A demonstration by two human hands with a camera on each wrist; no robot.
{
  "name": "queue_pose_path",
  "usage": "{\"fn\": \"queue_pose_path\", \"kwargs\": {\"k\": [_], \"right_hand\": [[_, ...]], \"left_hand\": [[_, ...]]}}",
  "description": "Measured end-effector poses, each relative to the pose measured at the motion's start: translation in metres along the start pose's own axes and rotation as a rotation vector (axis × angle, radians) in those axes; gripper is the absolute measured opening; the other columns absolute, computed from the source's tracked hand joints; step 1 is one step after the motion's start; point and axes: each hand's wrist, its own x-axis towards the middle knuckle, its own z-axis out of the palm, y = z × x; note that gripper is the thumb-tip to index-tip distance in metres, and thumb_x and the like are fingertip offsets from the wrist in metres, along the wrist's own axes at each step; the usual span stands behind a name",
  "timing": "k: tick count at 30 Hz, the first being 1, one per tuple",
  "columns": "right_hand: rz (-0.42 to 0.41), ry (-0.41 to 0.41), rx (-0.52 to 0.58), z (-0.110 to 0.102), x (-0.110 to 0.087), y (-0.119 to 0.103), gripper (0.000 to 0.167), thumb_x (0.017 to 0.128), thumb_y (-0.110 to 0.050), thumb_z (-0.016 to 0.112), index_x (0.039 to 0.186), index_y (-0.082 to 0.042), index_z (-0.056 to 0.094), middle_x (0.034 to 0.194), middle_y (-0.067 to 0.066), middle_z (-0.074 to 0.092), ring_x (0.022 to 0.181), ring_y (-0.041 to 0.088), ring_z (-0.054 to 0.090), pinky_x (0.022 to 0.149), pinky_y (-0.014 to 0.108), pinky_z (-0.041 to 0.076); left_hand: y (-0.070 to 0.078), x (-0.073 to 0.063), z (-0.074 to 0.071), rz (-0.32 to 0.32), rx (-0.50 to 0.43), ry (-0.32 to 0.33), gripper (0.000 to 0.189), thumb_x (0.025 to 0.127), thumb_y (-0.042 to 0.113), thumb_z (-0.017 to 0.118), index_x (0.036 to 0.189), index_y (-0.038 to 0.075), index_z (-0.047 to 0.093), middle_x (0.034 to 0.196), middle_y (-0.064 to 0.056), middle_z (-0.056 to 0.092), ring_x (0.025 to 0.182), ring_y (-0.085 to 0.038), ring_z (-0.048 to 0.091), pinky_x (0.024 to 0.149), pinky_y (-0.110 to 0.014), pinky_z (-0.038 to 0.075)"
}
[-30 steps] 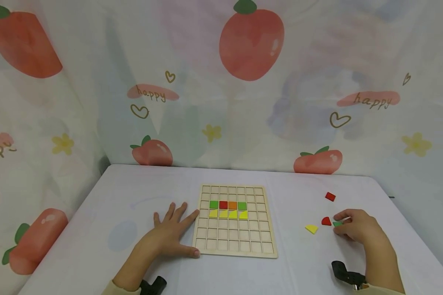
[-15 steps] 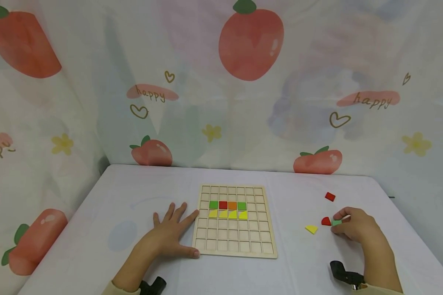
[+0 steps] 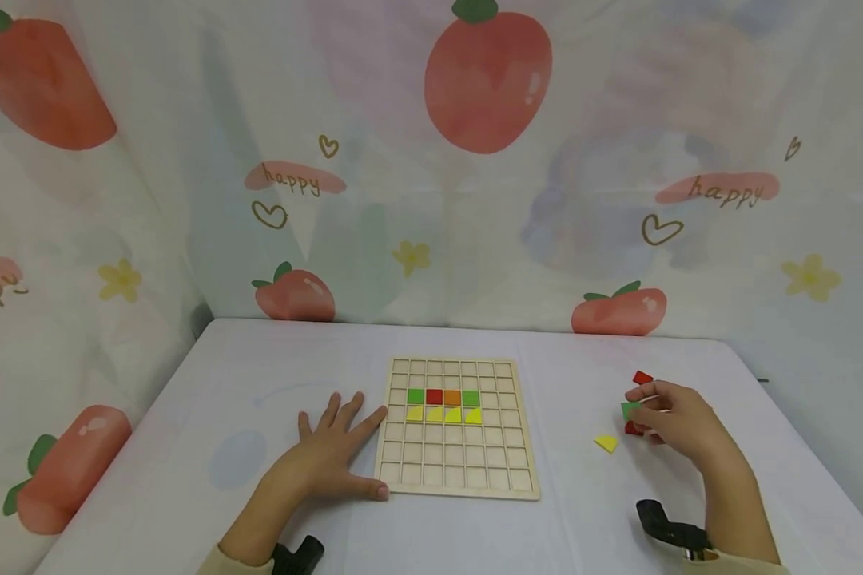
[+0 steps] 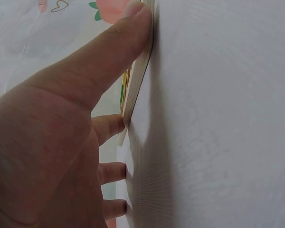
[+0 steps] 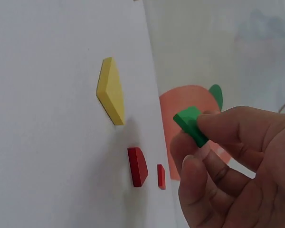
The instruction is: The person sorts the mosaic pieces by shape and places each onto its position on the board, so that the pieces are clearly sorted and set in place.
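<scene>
My right hand (image 3: pixel 672 419) pinches a small green block (image 5: pixel 191 124) between thumb and fingers, raised off the table. Below it lie a red quarter-round block (image 5: pixel 137 167) and a red square block (image 5: pixel 161 176), with a yellow triangular block (image 3: pixel 606 443) to the left. At the left side of a wooden grid board (image 3: pixel 456 483), my left hand (image 3: pixel 327 461) is spread out, its thumb and index fingertip right at the board's edge. Two rows of coloured pieces sit in the board: green, red, orange and green squares (image 3: pixel 453 397) above yellow pieces (image 3: pixel 435 414).
A white cloth covers the table (image 3: pixel 302 351). Behind and to the left hangs a fruit-printed curtain (image 3: pixel 374 160). Black wrist camera mounts (image 3: pixel 669 527) jut out beside both forearms.
My right hand has lifted the green block from the table and moved it slightly left and away from me, over the red blocks. My left hand has stayed at the board.
</scene>
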Motion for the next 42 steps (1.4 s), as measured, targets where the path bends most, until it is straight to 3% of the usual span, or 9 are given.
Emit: {"fn": "queue_pose_path", "kwargs": {"k": [7, 10, 20, 27, 42], "right_hand": [[-0.120, 0.022, 0.134, 0.013, 0.002, -0.018, 0.033, 0.099, -0.014, 0.058, 0.127, 0.003, 0.057, 0.111, 0.018, 0.064, 0.086, 0.017, 0.067, 0.069, 0.030, 0.057], [-0.141, 0.022, 0.158, 0.017, 0.003, -0.025, 0.034, 0.100, -0.017, 0.058, 0.128, 0.001, 0.057, 0.114, 0.016, 0.065, 0.089, 0.012, 0.068, 0.071, 0.030, 0.057], [-0.204, 0.043, 0.247, 0.038, 0.007, -0.039, 0.032, 0.100, -0.017, 0.058, 0.126, 0.001, 0.059, 0.110, 0.016, 0.066, 0.091, 0.017, 0.069, 0.074, 0.028, 0.058], [-0.189, -0.001, 0.323, 0.055, 0.010, -0.046, 0.031, 0.099, -0.019, 0.061, 0.124, 0.000, 0.060, 0.109, 0.015, 0.066, 0.095, 0.029, 0.069, 0.077, 0.029, 0.059], [-0.226, -0.056, 0.357, 0.073, 0.011, -0.061, 0.027, 0.097, -0.008, 0.061, 0.122, 0.002, 0.061, 0.111, 0.020, 0.064, 0.095, 0.027, 0.070, 0.076, 0.032, 0.059]], "left_hand": [[-0.002, -0.002, -0.002, 0.020, -0.016, 0.011, 0.113, 0.064, 0.083, 0.069, 0.157, 0.032, 0.030, 0.166, -0.013, 0.017, 0.152, -0.046, 0.002, 0.104, -0.083, 0.004], [-0.002, -0.002, -0.003, 0.023, -0.018, 0.015, 0.114, 0.064, 0.083, 0.070, 0.157, 0.032, 0.030, 0.166, -0.013, 0.017, 0.152, -0.046, 0.003, 0.104, -0.083, 0.004], [-0.002, -0.002, -0.003, 0.021, -0.022, 0.011, 0.113, 0.064, 0.081, 0.071, 0.157, 0.031, 0.032, 0.166, -0.013, 0.019, 0.152, -0.047, 0.004, 0.104, -0.083, 0.005], [-0.001, -0.001, -0.001, 0.008, -0.020, 0.004, 0.114, 0.062, 0.082, 0.071, 0.157, 0.032, 0.031, 0.166, -0.012, 0.018, 0.152, -0.046, 0.003, 0.104, -0.082, 0.004], [-0.001, 0.002, 0.000, -0.001, -0.011, 0.000, 0.114, 0.062, 0.083, 0.071, 0.157, 0.035, 0.031, 0.166, -0.011, 0.017, 0.152, -0.044, 0.002, 0.105, -0.082, 0.002]]}}
